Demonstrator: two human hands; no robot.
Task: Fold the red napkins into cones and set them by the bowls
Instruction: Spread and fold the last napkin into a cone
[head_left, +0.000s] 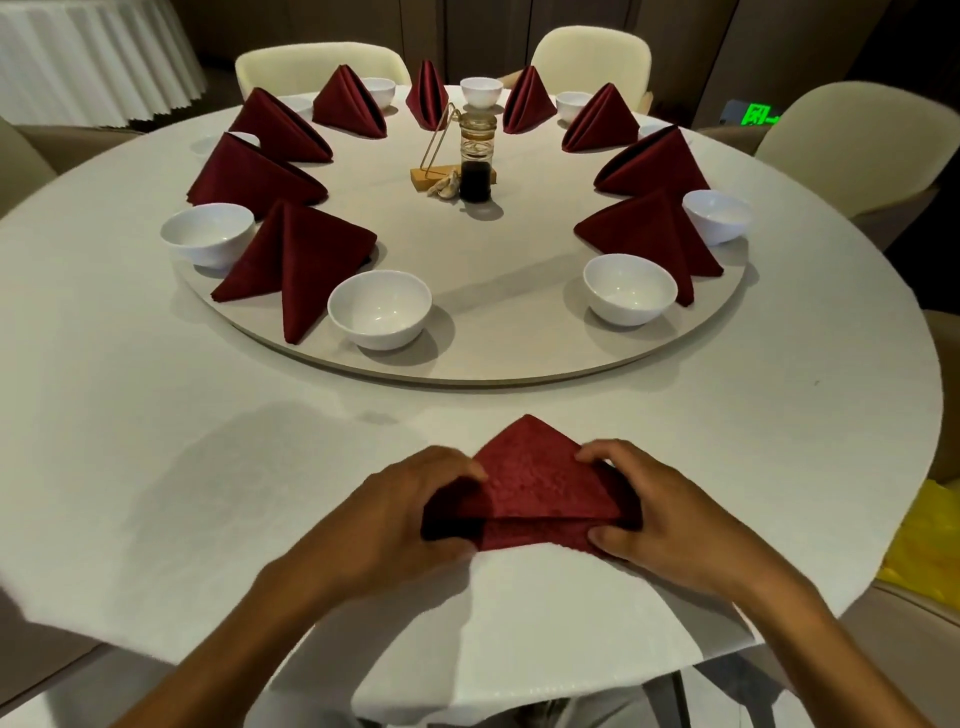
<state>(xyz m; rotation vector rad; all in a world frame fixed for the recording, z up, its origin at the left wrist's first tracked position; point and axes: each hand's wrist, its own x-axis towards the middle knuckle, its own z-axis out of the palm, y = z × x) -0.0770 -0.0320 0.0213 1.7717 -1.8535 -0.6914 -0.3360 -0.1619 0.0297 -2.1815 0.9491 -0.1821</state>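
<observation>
- Head view: round table (156, 415), turntable (467, 358) beyond the fingers, free path ahead.
- Folded cones (296, 254) beside bowls (379, 309) on turntable rim; near bowl (629, 288), apparently without a cone, likely the target.
- Red napkin (535, 478) flat between both hands, point away.
- Left hand (410, 514) and right hand (670, 519) pinching opposite corners, probably to tension the fold.

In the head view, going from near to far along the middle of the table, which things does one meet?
The napkin being folded, held by the left hand and the right hand → front edge of the turntable → dark sauce bottle → white bowl at the far side.
</observation>
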